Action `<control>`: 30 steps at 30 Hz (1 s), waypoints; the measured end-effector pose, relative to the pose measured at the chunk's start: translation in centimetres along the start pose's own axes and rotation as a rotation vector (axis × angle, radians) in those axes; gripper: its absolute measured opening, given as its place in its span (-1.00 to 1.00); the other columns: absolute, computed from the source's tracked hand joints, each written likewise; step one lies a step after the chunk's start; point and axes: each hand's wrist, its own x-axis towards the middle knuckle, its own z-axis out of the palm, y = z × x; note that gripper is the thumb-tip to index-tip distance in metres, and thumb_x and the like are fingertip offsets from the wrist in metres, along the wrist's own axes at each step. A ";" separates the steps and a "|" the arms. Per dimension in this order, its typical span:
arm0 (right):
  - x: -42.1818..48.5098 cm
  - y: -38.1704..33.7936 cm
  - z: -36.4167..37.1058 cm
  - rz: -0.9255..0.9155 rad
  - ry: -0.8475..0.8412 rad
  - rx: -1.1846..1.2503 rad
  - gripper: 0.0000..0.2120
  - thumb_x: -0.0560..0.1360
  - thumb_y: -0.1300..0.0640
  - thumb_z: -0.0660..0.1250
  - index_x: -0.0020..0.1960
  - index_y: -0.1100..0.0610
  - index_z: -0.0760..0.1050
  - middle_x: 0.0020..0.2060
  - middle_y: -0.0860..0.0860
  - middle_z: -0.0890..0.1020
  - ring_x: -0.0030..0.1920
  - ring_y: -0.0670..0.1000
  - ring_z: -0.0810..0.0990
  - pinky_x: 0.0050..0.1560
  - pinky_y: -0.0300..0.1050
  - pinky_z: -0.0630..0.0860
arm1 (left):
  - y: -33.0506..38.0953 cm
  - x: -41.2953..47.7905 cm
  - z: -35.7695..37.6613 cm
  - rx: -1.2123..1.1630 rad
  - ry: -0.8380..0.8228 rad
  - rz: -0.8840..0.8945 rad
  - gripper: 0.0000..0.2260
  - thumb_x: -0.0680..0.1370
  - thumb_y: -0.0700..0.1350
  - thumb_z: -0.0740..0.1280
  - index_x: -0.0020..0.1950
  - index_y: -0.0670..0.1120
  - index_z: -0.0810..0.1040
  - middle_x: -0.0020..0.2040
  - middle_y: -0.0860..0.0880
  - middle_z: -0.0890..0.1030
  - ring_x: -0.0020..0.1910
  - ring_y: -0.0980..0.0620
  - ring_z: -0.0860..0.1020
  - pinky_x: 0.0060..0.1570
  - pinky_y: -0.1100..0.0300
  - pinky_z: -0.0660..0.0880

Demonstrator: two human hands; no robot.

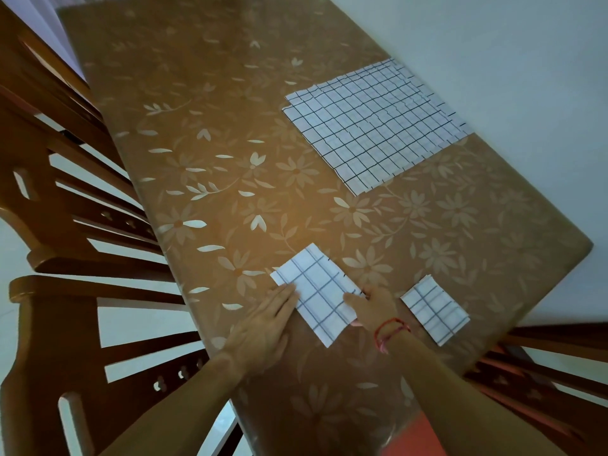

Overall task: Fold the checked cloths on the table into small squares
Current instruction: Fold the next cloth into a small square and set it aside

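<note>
Cloth [320, 291], folded square [434, 311] beside (stack [375, 123], seemingly, beyond)

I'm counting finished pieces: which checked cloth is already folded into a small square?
The small white grid-checked cloth right of the right hand, untouched. The half-folded checked cloth under the left hand is longer; the far checked stack lies unfolded.

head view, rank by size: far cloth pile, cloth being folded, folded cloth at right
1. far cloth pile, largest although farthest
2. cloth being folded
3. folded cloth, smallest, at similar nearness
</note>
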 end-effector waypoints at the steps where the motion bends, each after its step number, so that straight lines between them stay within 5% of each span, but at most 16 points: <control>1: -0.5 0.4 0.1 0.040 0.005 0.082 -0.89 0.45 0.19 0.42 -0.13 0.24 0.57 -0.17 0.19 0.66 -0.09 0.13 0.67 -0.29 -0.05 0.63 | 0.5 -0.4 0.3 0.006 0.000 0.003 -0.33 0.45 -0.10 0.30 0.54 -0.15 0.21 0.53 -0.11 0.25 0.51 -0.05 0.21 0.45 -0.04 0.15; 4: -2.0 1.0 0.7 0.162 0.011 0.305 -0.88 0.48 0.28 0.40 -0.23 0.21 0.52 -0.17 0.13 0.62 -0.10 0.09 0.61 -0.25 -0.01 0.61 | 1.5 -1.3 1.3 0.035 -0.013 -0.007 -0.36 0.48 -0.06 0.29 0.54 -0.13 0.21 0.53 -0.09 0.27 0.51 -0.04 0.23 0.45 -0.04 0.15; 10: -4.4 2.4 2.0 0.364 -0.056 0.683 -0.95 0.49 0.36 0.35 -0.08 0.26 0.51 -0.10 0.20 0.60 -0.16 0.14 0.60 -0.27 0.03 0.56 | 3.1 -2.4 1.5 0.114 0.007 -0.040 -0.46 0.54 0.05 0.17 0.46 -0.17 0.35 0.45 -0.13 0.40 0.44 -0.06 0.34 0.49 0.08 0.07; 17: -6.8 4.4 1.7 0.350 -0.180 0.613 -0.84 0.49 0.30 0.37 0.06 0.20 0.51 -0.02 0.20 0.64 -0.10 0.22 0.69 -0.23 -0.01 0.63 | 3.9 -3.0 1.8 0.201 -0.009 -0.020 -0.58 0.46 0.02 0.22 0.20 -0.15 0.63 0.19 -0.10 0.64 0.21 -0.05 0.59 0.43 0.13 0.02; 21: -7.5 5.6 0.4 0.175 -0.220 0.315 -0.90 0.57 0.11 0.30 0.07 0.08 0.51 -0.09 0.07 0.68 -0.23 0.13 0.71 -0.18 -0.05 0.62 | 4.3 -3.6 1.9 0.181 -0.070 -0.045 -0.54 0.48 0.03 0.12 0.19 -0.15 0.64 0.20 -0.09 0.63 0.22 -0.03 0.58 0.42 0.17 -0.02; 25: -6.8 8.9 -1.2 -0.218 0.090 -0.212 -0.90 0.57 -0.04 0.24 -0.06 -0.07 0.49 -0.32 -0.08 0.60 -0.35 -0.06 0.62 -0.29 -0.11 0.57 | 4.3 -4.1 1.9 0.162 -0.115 -0.053 -0.53 0.49 0.05 0.12 0.20 -0.15 0.64 0.21 -0.10 0.63 0.23 -0.04 0.58 0.42 0.16 -0.02; 26: -6.7 9.7 -1.6 -0.347 0.121 -0.350 -0.97 0.53 0.01 0.28 -0.04 -0.11 0.47 -0.27 -0.11 0.56 -0.32 -0.10 0.57 -0.25 -0.11 0.56 | 4.3 -4.1 2.0 0.157 -0.119 -0.056 -0.53 0.49 0.05 0.12 0.20 -0.15 0.64 0.21 -0.10 0.63 0.23 -0.04 0.58 0.42 0.16 -0.02; 30: -6.6 10.7 -1.9 -0.710 0.062 -0.639 -0.50 0.32 0.03 0.43 0.25 -0.03 0.45 0.10 -0.07 0.44 -0.02 -0.08 0.51 -0.08 -0.20 0.56 | 4.3 -4.2 2.3 0.132 -0.081 -0.062 -0.54 0.49 0.04 0.11 0.18 -0.14 0.65 0.19 -0.09 0.64 0.22 -0.03 0.58 0.42 0.16 -0.01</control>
